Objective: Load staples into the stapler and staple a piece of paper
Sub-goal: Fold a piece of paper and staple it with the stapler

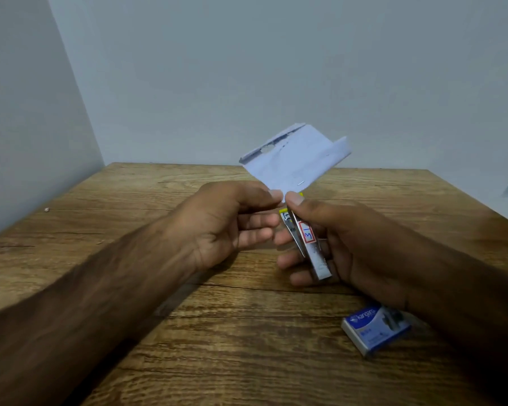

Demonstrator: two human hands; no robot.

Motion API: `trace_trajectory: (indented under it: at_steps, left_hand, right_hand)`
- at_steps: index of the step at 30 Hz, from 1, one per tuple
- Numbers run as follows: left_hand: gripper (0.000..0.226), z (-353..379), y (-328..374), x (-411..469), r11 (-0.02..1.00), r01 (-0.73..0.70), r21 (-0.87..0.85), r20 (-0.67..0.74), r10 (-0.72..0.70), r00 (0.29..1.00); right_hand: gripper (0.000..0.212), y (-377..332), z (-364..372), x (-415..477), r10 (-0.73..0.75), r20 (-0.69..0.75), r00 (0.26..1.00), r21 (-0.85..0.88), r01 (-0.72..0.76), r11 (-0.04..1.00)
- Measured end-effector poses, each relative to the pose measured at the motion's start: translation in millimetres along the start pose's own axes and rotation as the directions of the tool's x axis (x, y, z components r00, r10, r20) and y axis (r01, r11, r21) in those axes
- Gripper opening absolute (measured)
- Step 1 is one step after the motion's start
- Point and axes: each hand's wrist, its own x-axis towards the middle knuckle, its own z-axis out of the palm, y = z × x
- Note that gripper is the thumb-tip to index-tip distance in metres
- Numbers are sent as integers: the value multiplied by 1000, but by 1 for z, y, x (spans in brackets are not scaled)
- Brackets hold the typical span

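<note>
- Gripping the stapler (308,241): right hand (343,241), fingers curled round its metal body, thumb pressed on the front end. The stapler is held above the table (188,332), front end pointing away from the person. A white label with a red border sits on its top.
- Left hand (226,221) is just left of the stapler. Thumb and forefinger pinch the lower corner of the paper (294,156); the other fingers are loosely bent, nearly touching the right fingertips.
- The paper rises up and away from the stapler's front end, folded along its top and right edges, with a torn hole near the top fold. Cannot tell whether the corner lies inside the stapler's mouth.
- One staple (300,180) shows in the paper, just above the stapler's front end.
- Blue box of staples (376,329) lies flat on the table, nearer the person than the stapler and to its right, partly under the right forearm.
</note>
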Motion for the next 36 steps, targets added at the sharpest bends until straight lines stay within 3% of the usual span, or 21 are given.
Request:
trace_trajectory:
  at_steps: [6,10,14,27,36]
  left_hand:
    - [8,5,1,-6,978,-209,12,21,209,978]
    - [7,6,2,-7,949,-315,37,15,314,949]
    - [9,8,1,-8,936,-348,44,13,348,937]
    - [8,6,-1,-9,950,-311,6,111,308,945]
    - [13,5,-2,-9,944,-324,63,83,319,944]
  right_hand:
    - [45,5,-3,0,-194,-43,980,-106,189,976]
    - [44,5,1,-2,-374,-172,911,-182,344,921]
    - [40,2,2,-5,-496,-184,849,-220,456,862]
    - [35,0,-1,-4,-565,-188,803,-246,519,819]
    - [40,-1,-1,-6,-574,-210,791,-332,495,803]
